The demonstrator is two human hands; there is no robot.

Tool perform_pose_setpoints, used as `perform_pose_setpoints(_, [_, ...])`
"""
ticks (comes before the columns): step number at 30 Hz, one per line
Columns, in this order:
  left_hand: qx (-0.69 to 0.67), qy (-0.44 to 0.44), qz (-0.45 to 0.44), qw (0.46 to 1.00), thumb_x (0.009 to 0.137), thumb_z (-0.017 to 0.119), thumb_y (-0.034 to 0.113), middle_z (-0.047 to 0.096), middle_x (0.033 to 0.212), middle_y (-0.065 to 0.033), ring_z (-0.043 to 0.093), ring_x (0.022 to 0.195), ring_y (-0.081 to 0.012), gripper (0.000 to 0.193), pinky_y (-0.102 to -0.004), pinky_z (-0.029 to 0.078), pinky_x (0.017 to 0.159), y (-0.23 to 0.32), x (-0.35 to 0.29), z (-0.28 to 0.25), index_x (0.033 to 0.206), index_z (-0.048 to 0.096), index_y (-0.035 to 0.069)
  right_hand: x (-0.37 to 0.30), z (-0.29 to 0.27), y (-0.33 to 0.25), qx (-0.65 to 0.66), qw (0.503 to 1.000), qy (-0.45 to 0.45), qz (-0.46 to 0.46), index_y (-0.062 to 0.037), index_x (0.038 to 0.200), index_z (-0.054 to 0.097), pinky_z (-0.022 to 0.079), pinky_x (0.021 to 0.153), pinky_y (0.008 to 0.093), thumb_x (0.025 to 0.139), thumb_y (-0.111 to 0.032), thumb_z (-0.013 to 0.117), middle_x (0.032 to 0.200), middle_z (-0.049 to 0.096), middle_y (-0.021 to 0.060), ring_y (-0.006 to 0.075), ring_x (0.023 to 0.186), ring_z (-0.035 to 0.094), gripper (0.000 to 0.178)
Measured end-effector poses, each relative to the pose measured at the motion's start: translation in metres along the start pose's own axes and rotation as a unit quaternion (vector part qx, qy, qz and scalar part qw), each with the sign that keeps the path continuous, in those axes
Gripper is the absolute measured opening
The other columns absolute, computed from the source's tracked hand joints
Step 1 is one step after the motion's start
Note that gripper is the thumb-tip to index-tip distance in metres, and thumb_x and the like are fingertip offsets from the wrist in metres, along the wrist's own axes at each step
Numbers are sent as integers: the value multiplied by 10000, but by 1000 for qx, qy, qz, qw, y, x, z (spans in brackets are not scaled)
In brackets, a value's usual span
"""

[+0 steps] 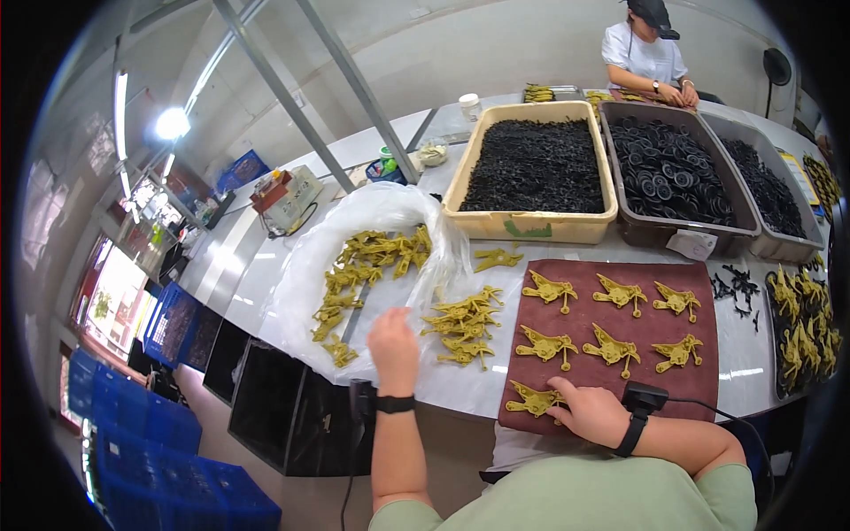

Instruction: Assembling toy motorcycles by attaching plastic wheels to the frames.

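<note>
My right hand (595, 414) is at the near left of a maroon cloth (662, 376), its thumb and fingers closed on the right end of an olive-yellow moulded part (529, 398). Farther up the cloth, two rows of similar parts (611, 345) lie spaced apart. My left hand (394, 352) hovers between a clear plastic bag (297, 292) and a loose heap of the same yellow parts (465, 326). Its fingers are blurred, so whether they hold anything is unclear. More yellow parts (376, 252) lie in the open bag.
Behind the cloth stand a cream bin (459, 208) of small black pieces, a brown bin (620, 199) of black rings and a grey bin (801, 232). A black tray (784, 385) of yellow parts sits at right. Across the table, a person (651, 57) works.
</note>
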State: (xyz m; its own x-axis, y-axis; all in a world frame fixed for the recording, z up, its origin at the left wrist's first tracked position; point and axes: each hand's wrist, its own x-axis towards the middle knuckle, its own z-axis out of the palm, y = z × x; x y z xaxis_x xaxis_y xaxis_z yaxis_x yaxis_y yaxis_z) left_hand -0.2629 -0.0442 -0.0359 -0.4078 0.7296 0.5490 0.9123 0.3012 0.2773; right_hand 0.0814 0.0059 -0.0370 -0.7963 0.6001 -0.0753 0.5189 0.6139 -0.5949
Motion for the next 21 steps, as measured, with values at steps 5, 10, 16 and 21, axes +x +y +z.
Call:
perform_pose_setpoints(5, [269, -120, -185, 938, 823, 538, 87, 609, 1072, -119, 576, 997, -330, 258, -464, 478, 817, -70, 4, -42, 1061, 636, 117, -2, -11, -5, -15, 999, 46, -3, 17, 1232, 435, 498, 523, 415, 883, -385, 579, 666, 622, 144, 336, 586, 616, 550])
perform_pose_setpoints(10, [303, -221, -302, 877, 850, 558, 145, 612, 1058, -153, 592, 994, -339, 246, -452, 488, 815, -105, 5, -39, 1083, 636, 131, -6, -14, -4, 10, 996, 83, -13, 26, 1241, 423, 499, 520, 403, 873, -338, 602, 656, 620, 133, 317, 579, 616, 547])
perform_pose_setpoints(16, [-15, 52, -126, 990, 884, 567, 159, 632, 1037, -137, 611, 948, -268, 208, -379, 472, 825, -67, 3, -45, 1028, 607, 13, -3, -25, -4, 77, 984, 130, -91, -43, 1112, 546, 505, 594, 372, 896, -237, 574, 775, 646, 120, 287, 675, 633, 292])
perform_pose_setpoints(21, [-549, -284, -79, 782, 995, 437, 255, 637, 1026, -120, 578, 984, -195, 258, -329, 447, 866, 60, -5, -50, 1004, 536, 17, 9, -37, -13, 195, 958, 150, -146, -45, 1071, 586, 492, 671, 341, 909, -128, 549, 896, 592, 122, 258, 776, 602, 185])
